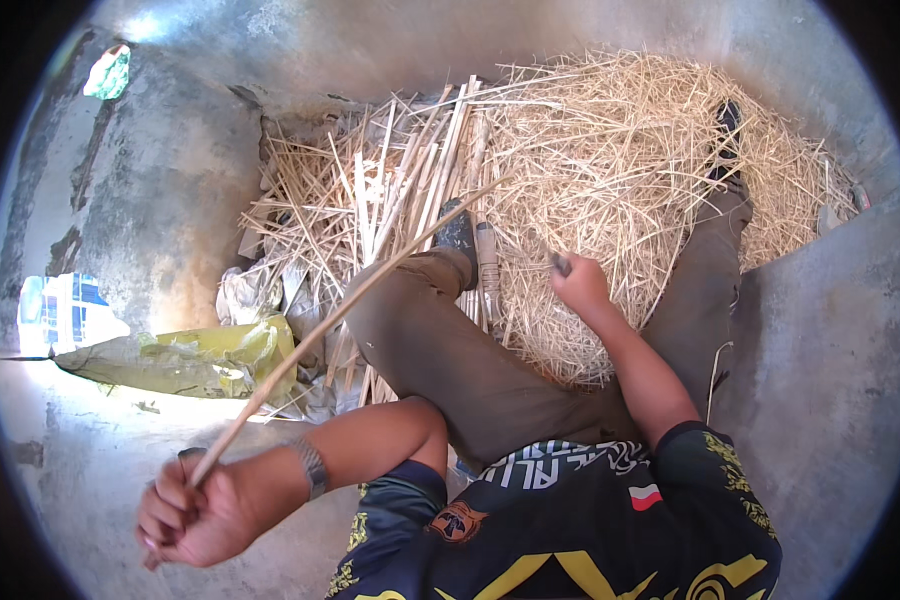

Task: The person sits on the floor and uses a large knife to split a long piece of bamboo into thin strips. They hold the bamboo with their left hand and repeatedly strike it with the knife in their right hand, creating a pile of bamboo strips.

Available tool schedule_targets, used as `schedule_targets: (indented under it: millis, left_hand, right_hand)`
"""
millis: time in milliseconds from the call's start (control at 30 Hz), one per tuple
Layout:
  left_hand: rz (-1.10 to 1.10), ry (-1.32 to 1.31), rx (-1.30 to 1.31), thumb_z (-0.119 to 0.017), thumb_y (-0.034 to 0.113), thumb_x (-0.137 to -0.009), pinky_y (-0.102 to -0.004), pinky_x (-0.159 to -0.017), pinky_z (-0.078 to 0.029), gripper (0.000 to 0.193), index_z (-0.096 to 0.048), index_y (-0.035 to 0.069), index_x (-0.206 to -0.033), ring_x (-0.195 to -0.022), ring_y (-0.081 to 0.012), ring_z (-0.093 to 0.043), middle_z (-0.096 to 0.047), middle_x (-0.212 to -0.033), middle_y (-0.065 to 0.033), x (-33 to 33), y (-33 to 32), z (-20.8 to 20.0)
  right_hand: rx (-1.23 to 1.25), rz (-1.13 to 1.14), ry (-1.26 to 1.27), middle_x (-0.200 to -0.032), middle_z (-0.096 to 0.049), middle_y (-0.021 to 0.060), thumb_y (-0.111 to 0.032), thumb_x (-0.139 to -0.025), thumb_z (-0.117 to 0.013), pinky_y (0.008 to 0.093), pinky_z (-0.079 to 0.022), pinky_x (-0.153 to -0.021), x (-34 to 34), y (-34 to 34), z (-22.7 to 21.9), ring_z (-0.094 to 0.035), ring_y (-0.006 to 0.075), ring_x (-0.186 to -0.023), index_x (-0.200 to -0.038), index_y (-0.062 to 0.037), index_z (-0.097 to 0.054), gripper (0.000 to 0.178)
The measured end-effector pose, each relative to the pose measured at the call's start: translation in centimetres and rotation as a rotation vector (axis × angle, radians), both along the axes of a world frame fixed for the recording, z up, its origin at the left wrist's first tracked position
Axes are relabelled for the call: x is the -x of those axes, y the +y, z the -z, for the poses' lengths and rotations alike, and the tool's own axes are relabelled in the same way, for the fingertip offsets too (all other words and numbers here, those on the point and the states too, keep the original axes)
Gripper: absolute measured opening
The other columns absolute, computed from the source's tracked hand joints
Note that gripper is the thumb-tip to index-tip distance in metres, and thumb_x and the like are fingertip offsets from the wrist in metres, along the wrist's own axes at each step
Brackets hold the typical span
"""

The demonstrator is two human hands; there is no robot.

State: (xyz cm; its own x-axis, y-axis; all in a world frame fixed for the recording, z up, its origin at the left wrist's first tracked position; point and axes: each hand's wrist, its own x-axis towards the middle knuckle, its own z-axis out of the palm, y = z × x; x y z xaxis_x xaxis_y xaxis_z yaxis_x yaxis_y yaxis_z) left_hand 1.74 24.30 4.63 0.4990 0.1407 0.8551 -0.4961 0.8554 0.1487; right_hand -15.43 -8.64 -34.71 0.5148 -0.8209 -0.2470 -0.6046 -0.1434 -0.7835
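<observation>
At the lower left, my left hand (195, 510) is closed around one end of a long, thin bamboo strip (320, 325). The strip slants up and away across my bent left knee, its far end over the straw-like shavings (590, 170). My right hand (584, 287) is closed between my legs, above the shavings. It grips a small tool with a dark handle end (562, 265); its blade, if any, is too blurred to make out. The strip and the tool are apart.
Cut bamboo strips (370, 200) lie piled beyond my left foot. A yellow-green sack (220, 355) and a blue-and-white checked cloth (65, 310) lie at the left. Concrete walls (370, 40) stand around, with a grey panel (830, 330) at my right.
</observation>
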Motion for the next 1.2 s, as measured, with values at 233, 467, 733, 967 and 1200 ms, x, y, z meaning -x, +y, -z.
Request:
schedule_targets:
  millis: [233, 467, 733, 967, 1200]
  left_hand:
    - [-0.043, 0.044, -0.062, -0.043, 0.047, -0.106, -0.0215, -0.037, -0.025, 0.05, -0.053, 0.008, -0.076, -0.045, -0.0072, -0.029, -0.036, -0.059, 0.0042, -1.8, 6.3, 1.4]
    - [-0.198, 0.174, -0.046, -0.042, 0.045, -0.106, -0.0249, -0.04, -0.023, 0.049, -0.053, 0.006, -0.079, -0.046, -0.011, -0.029, -0.035, -0.06, 0.0022, -2.2, -2.5, -0.1]
    - [-0.034, 0.153, -0.215, -0.034, 0.039, -0.109, -0.0244, -0.037, -0.019, 0.044, -0.054, 0.008, -0.085, -0.046, -0.0088, -0.025, -0.036, -0.06, 0.0028, -2.3, -9.9, 0.1]
    - [-0.115, 0.327, -0.249, -0.036, 0.043, -0.109, -0.0225, -0.038, -0.026, 0.046, -0.054, 0.012, -0.08, -0.044, -0.0096, -0.035, -0.042, -0.057, 0.002, 0.3, -18.3, 1.2]
    - [-0.092, 0.206, -0.223, -0.037, 0.051, -0.108, -0.0207, -0.036, -0.026, 0.05, -0.054, 0.013, -0.081, -0.045, -0.0073, -0.035, -0.04, -0.058, 0.0032, 2.2, -15.9, 0.3]
  right_hand:
    - [-0.276, 0.213, 0.042, -0.088, -0.071, 0.0232, -0.029, -0.083, -0.066, 0.047, -0.052, -0.071, 1.6, -2.8, 5.4, -0.069, 0.0376, -0.077, -0.095, 0.0044, -0.07, 0.036]
    - [-0.091, 0.189, 0.207, -0.08, -0.071, 0.0199, -0.022, -0.084, -0.062, 0.0459, -0.054, -0.067, 1.8, -1.6, 8.2, -0.069, 0.0336, -0.069, -0.094, 0.0027, -0.07, 0.028]
    - [-0.717, 0.263, -0.01, -0.066, -0.057, 0.0096, -0.017, -0.088, -0.065, 0.0337, -0.049, -0.049, 2.0, -0.1, 9.3, -0.055, 0.0175, -0.052, -0.085, -0.0014, -0.061, 0.017]
    - [-0.834, 0.348, -0.13, -0.061, -0.052, 0.0049, -0.017, -0.085, -0.066, 0.0304, -0.038, -0.043, 2.1, -0.3, 9.5, -0.047, 0.0136, -0.048, -0.074, -0.0044, -0.056, 0.019]
    - [-0.802, 0.378, -0.087, -0.058, -0.049, 0.002, -0.013, -0.083, -0.065, 0.0301, -0.033, -0.04, 3.0, -1.5, 8.1, -0.043, 0.0117, -0.044, -0.077, -0.0038, -0.059, 0.012]
